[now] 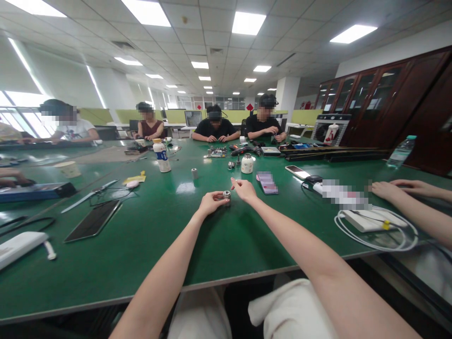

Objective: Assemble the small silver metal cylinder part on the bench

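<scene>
My left hand grips a small silver metal cylinder upright on the green table, its fingers and thumb on the side of it. Just right of the cylinder and a little above it is my right hand, with thumb and finger close together; whether anything small is between them cannot be made out. A second small metal cylinder stands on the table beyond my left hand. Past my right hand are a round white jar and small dark metal parts.
A purple packet and a phone lie to the right, near a white coiled cable and another person's hands. Leftward are a bottle and a dark tablet. People sit across the table.
</scene>
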A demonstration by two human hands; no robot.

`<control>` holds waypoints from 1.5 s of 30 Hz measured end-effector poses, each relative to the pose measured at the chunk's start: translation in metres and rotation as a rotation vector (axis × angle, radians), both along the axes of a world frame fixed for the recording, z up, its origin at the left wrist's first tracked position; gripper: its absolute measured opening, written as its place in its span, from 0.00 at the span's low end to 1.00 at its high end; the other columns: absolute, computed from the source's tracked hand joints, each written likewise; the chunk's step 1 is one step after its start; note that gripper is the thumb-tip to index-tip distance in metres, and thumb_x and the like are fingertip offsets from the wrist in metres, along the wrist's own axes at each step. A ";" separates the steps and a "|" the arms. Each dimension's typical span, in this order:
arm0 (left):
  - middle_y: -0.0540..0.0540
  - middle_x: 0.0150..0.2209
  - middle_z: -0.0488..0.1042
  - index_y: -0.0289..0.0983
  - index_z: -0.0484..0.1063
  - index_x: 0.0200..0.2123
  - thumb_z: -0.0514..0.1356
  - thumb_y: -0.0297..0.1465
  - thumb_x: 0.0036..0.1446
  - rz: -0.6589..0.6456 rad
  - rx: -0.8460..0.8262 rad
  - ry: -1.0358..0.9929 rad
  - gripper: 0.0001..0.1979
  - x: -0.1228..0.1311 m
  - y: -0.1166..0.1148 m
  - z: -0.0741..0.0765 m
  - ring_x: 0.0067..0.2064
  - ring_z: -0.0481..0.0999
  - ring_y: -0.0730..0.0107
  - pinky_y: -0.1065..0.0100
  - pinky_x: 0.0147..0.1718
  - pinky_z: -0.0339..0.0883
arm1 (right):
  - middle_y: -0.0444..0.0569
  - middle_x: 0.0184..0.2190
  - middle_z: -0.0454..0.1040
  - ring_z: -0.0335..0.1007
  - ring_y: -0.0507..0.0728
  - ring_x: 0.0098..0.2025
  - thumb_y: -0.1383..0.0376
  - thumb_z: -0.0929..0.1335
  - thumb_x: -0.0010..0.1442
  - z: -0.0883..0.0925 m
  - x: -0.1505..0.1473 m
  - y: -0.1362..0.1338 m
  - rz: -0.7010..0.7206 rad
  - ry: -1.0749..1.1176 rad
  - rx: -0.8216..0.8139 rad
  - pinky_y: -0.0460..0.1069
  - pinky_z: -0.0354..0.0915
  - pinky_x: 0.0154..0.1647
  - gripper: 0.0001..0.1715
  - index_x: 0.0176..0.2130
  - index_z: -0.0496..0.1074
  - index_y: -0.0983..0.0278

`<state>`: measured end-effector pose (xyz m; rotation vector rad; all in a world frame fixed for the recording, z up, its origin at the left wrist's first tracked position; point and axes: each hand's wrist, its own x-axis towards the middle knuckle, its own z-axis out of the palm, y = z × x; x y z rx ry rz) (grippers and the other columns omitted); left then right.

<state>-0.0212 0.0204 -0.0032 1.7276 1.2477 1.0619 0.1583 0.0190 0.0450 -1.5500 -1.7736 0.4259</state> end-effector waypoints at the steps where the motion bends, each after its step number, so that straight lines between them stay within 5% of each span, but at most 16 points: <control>1: 0.40 0.41 0.83 0.36 0.80 0.46 0.74 0.40 0.39 0.005 0.000 -0.001 0.28 0.000 0.000 0.000 0.39 0.82 0.59 0.62 0.42 0.75 | 0.46 0.30 0.80 0.73 0.54 0.34 0.48 0.60 0.68 0.000 0.001 0.000 0.012 0.008 0.007 0.45 0.59 0.32 0.30 0.34 0.83 0.60; 5: 0.40 0.40 0.83 0.35 0.80 0.45 0.74 0.41 0.38 0.003 -0.002 -0.008 0.29 0.000 0.001 -0.001 0.39 0.82 0.57 0.61 0.42 0.75 | 0.45 0.30 0.80 0.72 0.53 0.32 0.49 0.68 0.62 -0.004 0.001 -0.001 0.089 -0.024 0.002 0.45 0.59 0.32 0.20 0.42 0.82 0.57; 9: 0.39 0.40 0.83 0.34 0.80 0.45 0.74 0.42 0.38 -0.030 -0.003 -0.025 0.30 -0.001 0.001 0.000 0.40 0.83 0.56 0.60 0.43 0.75 | 0.44 0.30 0.79 0.70 0.53 0.31 0.53 0.71 0.59 -0.007 -0.002 -0.002 0.132 -0.081 -0.015 0.45 0.59 0.31 0.15 0.40 0.83 0.57; 16: 0.39 0.42 0.83 0.35 0.79 0.47 0.73 0.40 0.40 0.001 0.005 0.009 0.29 0.000 0.001 -0.001 0.39 0.82 0.58 0.61 0.43 0.76 | 0.45 0.30 0.80 0.72 0.53 0.32 0.51 0.69 0.61 -0.006 0.004 0.007 0.035 -0.010 0.038 0.45 0.61 0.33 0.18 0.42 0.82 0.58; 20: 0.41 0.41 0.83 0.36 0.80 0.46 0.73 0.40 0.40 0.004 0.011 0.019 0.28 0.000 0.001 0.000 0.39 0.82 0.58 0.61 0.43 0.76 | 0.47 0.36 0.81 0.75 0.57 0.38 0.50 0.71 0.59 -0.012 0.019 0.009 -0.030 -0.064 -0.103 0.49 0.64 0.40 0.16 0.39 0.83 0.55; 25: 0.40 0.43 0.83 0.36 0.80 0.46 0.73 0.40 0.40 0.005 0.012 0.005 0.28 0.000 0.000 0.000 0.41 0.82 0.57 0.61 0.44 0.76 | 0.45 0.35 0.82 0.76 0.59 0.42 0.54 0.76 0.54 -0.024 0.035 0.007 0.097 -0.161 -0.286 0.52 0.64 0.47 0.10 0.36 0.84 0.54; 32: 0.40 0.43 0.83 0.36 0.80 0.46 0.73 0.40 0.40 0.003 0.010 0.004 0.28 0.000 0.000 0.000 0.43 0.82 0.56 0.61 0.45 0.75 | 0.44 0.36 0.82 0.75 0.59 0.44 0.52 0.76 0.53 -0.030 0.038 0.010 0.131 -0.186 -0.295 0.54 0.62 0.53 0.11 0.36 0.83 0.52; 38: 0.40 0.43 0.83 0.36 0.80 0.46 0.73 0.39 0.40 0.011 -0.006 0.000 0.28 0.002 -0.002 0.003 0.42 0.82 0.57 0.60 0.46 0.75 | 0.44 0.33 0.82 0.75 0.58 0.41 0.50 0.76 0.51 -0.028 0.043 0.010 0.193 -0.155 -0.298 0.52 0.64 0.50 0.19 0.42 0.82 0.53; 45: 0.41 0.43 0.83 0.36 0.80 0.46 0.74 0.39 0.39 0.005 -0.004 -0.009 0.28 0.001 -0.001 0.002 0.42 0.82 0.57 0.60 0.45 0.75 | 0.43 0.32 0.81 0.75 0.57 0.40 0.53 0.76 0.51 -0.030 0.039 0.011 0.188 -0.157 -0.270 0.51 0.64 0.47 0.13 0.38 0.83 0.53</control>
